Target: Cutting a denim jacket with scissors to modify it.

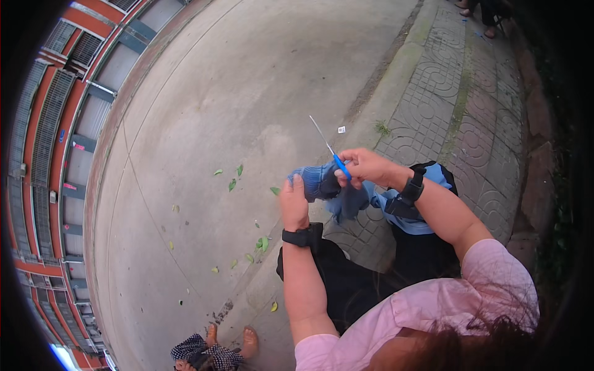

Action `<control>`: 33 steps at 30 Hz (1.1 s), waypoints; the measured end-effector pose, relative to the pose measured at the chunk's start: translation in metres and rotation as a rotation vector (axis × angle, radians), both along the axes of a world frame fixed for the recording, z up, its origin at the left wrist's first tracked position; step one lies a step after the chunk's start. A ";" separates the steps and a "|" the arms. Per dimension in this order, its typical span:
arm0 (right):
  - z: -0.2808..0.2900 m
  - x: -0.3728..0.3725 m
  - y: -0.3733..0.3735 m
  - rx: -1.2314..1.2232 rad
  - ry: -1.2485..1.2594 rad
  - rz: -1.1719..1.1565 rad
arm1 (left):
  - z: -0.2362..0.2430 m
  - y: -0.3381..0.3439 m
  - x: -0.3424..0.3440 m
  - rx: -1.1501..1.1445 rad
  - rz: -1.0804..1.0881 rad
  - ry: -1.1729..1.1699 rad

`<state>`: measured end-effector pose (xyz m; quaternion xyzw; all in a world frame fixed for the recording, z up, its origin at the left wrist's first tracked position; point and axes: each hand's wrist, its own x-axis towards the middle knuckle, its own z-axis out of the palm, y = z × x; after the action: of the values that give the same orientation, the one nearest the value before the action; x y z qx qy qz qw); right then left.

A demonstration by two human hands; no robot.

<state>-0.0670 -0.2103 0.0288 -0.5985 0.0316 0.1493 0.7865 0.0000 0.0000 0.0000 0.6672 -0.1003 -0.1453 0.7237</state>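
Gripping the ribbed blue cuff (304, 177), the left hand (293, 203) is closed, with its thumb laid over the knit. The right hand (369, 166) is closed on the blue-handled scissors (338, 163); their slim metal end points forward and to the left, away from the fingers. The blades read as a single line, so their opening cannot be determined. The cuff spans the gap between the two hands, its right end directly beside the right fingertips; contact at that end cannot be confirmed.

Blue-and-dark fabric (348, 203) hangs below the right hand and between both wrists. More blue cloth (438, 176) lies beneath and to the right of the right forearm. A black wristband (413, 187) encircles the right wrist; a second black band (301, 237) encircles the left wrist.

A small white tag (341, 130) lies on the ground ahead of the right hand. Green leaves (262, 243) are scattered to the left of the left hand. Patterned paving (427, 102) extends forward and to the right of the right hand.
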 end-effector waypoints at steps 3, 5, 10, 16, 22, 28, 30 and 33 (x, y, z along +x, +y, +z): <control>0.000 0.000 0.005 0.035 -0.026 0.006 | 0.011 0.002 -0.005 0.077 -0.115 0.095; 0.000 0.000 0.005 0.026 -0.033 -0.002 | 0.026 -0.004 -0.013 0.132 -0.199 0.163; -0.003 0.003 0.002 -0.057 -0.069 0.007 | 0.027 -0.011 -0.017 0.356 -0.367 0.024; -0.004 0.005 0.003 -0.052 -0.061 -0.084 | 0.009 -0.006 -0.006 0.121 -0.298 0.168; -0.002 0.001 0.003 -0.146 0.001 -0.051 | 0.003 0.011 0.007 -0.181 -0.082 0.277; -0.011 -0.003 0.011 -0.205 0.052 0.074 | 0.018 0.021 0.011 -0.515 -0.021 0.330; -0.018 -0.003 0.016 -0.189 0.069 0.099 | 0.019 0.023 0.010 -0.573 -0.021 0.344; -0.023 -0.004 0.024 -0.200 0.125 0.097 | 0.013 0.029 0.013 -0.630 -0.039 0.351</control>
<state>-0.0708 -0.1861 0.0059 -0.6644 0.0660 0.2204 0.7111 0.0125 0.0294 0.0133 0.3745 -0.0272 -0.2334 0.8970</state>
